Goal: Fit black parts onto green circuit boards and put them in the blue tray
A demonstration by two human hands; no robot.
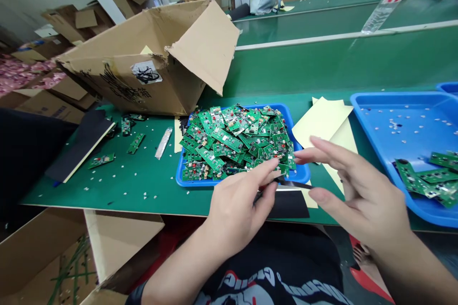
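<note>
Hands at work over a green bench (143,186), as I follow them from my remote post. The left hand (238,198) has thumb and forefinger closed in a pinch on a dark strip (298,184); whether it also holds a board, I cannot tell, since its own fingers hide the grip. The right hand (361,190) is spread wide and appears to hold nothing; its thumb lies beside the strip's free end, though I cannot make out contact. The strip lies between the hands, over the near right corner of the middle tray (303,170).

Progress: I judge the work to be under way, with much left. Most boards (229,139) lie heaped in the middle tray; only a small group (415,181) lies in the near corner of the right tray (379,119), perhaps the finished portion, though I cannot confirm this. Loose boards (136,144) lie on the bench to the left. Yellow sheets (322,116) lie between the trays.
</note>
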